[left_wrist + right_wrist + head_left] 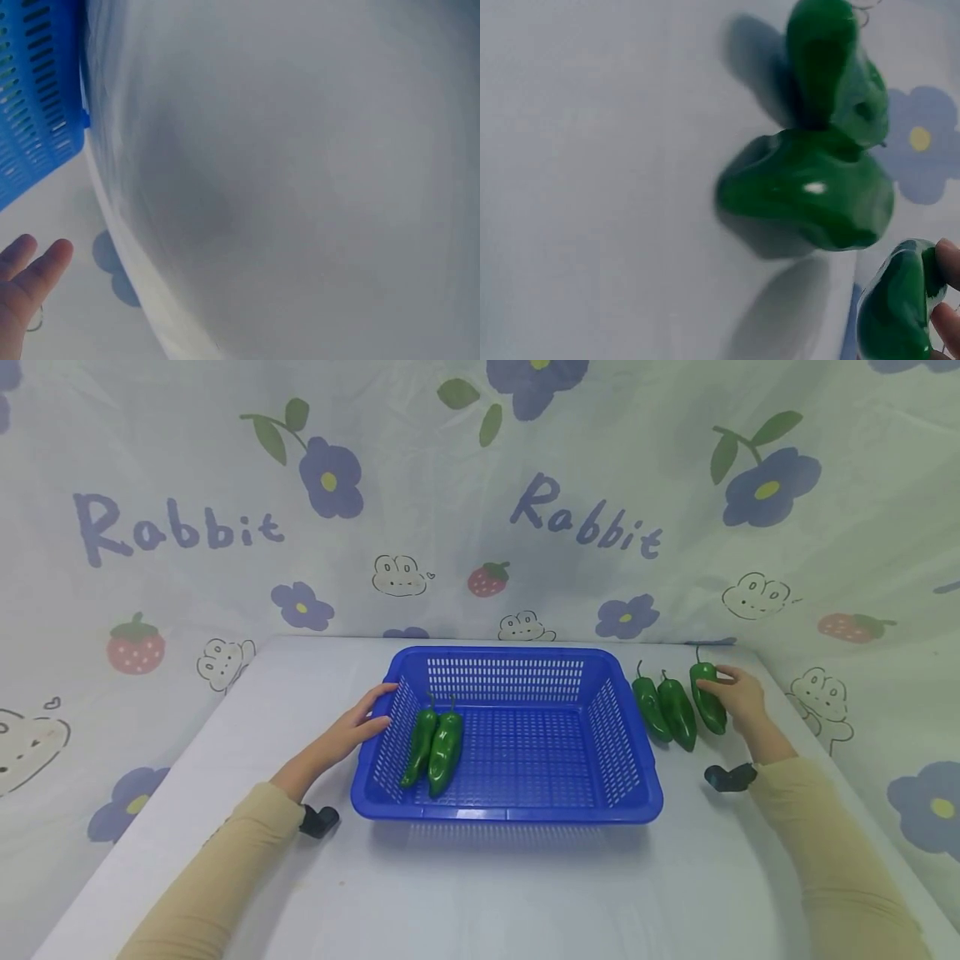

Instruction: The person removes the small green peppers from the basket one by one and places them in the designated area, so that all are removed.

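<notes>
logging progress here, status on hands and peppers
Right hand gripping rightmost pepper; left hand at left side of basket. Two peppers inside. Two loose peppers between held pepper and basket.

Your left forearm (pixel 217 868) and right forearm (pixel 832 852) reach forward, well apart. Left hand (pixel 351 727): fingers (pixel 379 692) extended, thumb (pixel 375 725) spread. Right hand (pixel 741 697): pinching.

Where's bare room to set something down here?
Bare: the white table in front of the blue basket, between the sleeves; the basket's floor right of its two peppers. Crowded: right of the basket, three peppers and the right hand.
</notes>
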